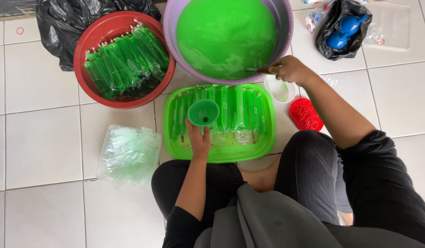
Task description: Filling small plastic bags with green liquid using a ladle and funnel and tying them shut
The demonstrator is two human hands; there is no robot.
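My left hand (198,140) holds a green funnel (203,112) upright over a green tray (267,142), apparently with a thin plastic bag beneath it. In the tray lie several long tube bags filled with green liquid (240,108). My right hand (290,70) grips a ladle handle (260,70) at the rim of a large purple basin (286,27) full of green liquid (226,34). The ladle's bowl is hidden in the liquid.
A red basin (90,39) at the left holds several filled green tube bags. A pile of empty clear bags (129,154) lies on the white tiled floor. Near my right arm are a small white cup (280,89), red rubber bands (305,114) and a black bag with blue objects (343,27).
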